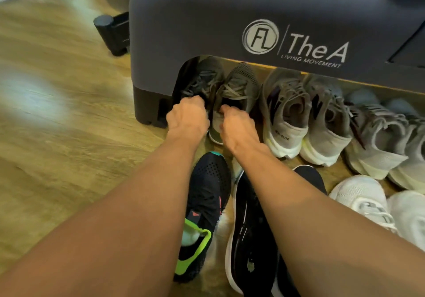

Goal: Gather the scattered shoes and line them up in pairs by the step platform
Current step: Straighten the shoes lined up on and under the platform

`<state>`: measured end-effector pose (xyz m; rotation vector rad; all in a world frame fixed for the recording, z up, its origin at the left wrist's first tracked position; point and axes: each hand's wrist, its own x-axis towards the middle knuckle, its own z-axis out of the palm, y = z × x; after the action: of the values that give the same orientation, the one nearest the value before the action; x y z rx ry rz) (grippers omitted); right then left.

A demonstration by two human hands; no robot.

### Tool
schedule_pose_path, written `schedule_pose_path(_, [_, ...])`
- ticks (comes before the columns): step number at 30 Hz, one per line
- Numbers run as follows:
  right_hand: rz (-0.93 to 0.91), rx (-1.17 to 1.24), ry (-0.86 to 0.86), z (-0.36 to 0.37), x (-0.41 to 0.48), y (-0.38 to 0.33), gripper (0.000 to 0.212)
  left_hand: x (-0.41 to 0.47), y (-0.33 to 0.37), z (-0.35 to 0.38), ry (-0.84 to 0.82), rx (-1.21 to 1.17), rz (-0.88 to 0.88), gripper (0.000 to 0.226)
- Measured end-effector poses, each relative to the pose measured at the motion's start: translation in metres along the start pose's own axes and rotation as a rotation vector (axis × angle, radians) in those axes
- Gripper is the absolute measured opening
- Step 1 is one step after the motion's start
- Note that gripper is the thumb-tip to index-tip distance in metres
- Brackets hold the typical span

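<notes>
The grey step platform stands on the wood floor, with shoes lined up toes-in under its front edge. At the left end sits an olive-grey pair: my left hand grips the heel opening of the left olive shoe, and my right hand grips the heel of the right olive shoe. Beside them stand a beige pair and a grey pair. Nearer me lie a black shoe with neon green trim and a black shoe with a white sole, partly under my forearms.
A white pair lies at the right, in front of the grey pair. A dark platform foot or riser juts out on the floor to the left of the step. Wood floor stretches away to the left.
</notes>
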<state>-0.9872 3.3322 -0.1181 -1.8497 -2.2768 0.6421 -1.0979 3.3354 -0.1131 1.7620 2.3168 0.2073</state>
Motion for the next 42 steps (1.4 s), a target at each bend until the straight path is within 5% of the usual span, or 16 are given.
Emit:
schedule_pose_path(4, [0.014,0.093,0.131,-0.021,-0.011,0.015,0.039,0.002,0.042,-0.013,0.154,-0.038,0.143,0.034])
schedule_pose_path(9, [0.232,-0.052,0.419,-0.066,-0.039,0.077,0.021,-0.011,0.103,0.0,-0.137,-0.318,0.243,0.039])
schedule_pose_path(13, [0.509,-0.134,0.207,-0.08,-0.061,0.133,0.028,-0.035,0.143,0.026,-0.26,-0.274,0.293,0.051])
schedule_pose_path(15, [0.509,-0.154,0.103,-0.076,-0.068,0.147,0.032,-0.038,0.153,0.031,-0.233,-0.19,0.341,0.054])
schedule_pose_path(28, [0.386,-0.123,0.188,-0.064,-0.066,0.133,0.028,-0.037,0.142,0.034,-0.273,0.075,0.405,0.019])
schedule_pose_path(32, [0.312,-0.102,0.212,-0.074,-0.065,0.141,0.029,-0.032,0.158,0.018,-0.195,0.184,0.353,0.041])
schedule_pose_path(34, [0.313,-0.008,0.321,-0.088,-0.07,0.153,0.036,-0.031,0.177,0.008,-0.112,0.163,0.356,0.044])
schedule_pose_path(37, [0.441,0.07,0.469,-0.112,-0.084,0.188,0.037,-0.043,0.222,0.006,-0.217,-0.007,0.418,0.042])
schedule_pose_path(42, [0.68,-0.062,0.246,-0.131,-0.113,0.259,0.027,-0.085,0.292,0.046,-0.397,-0.248,0.564,0.039])
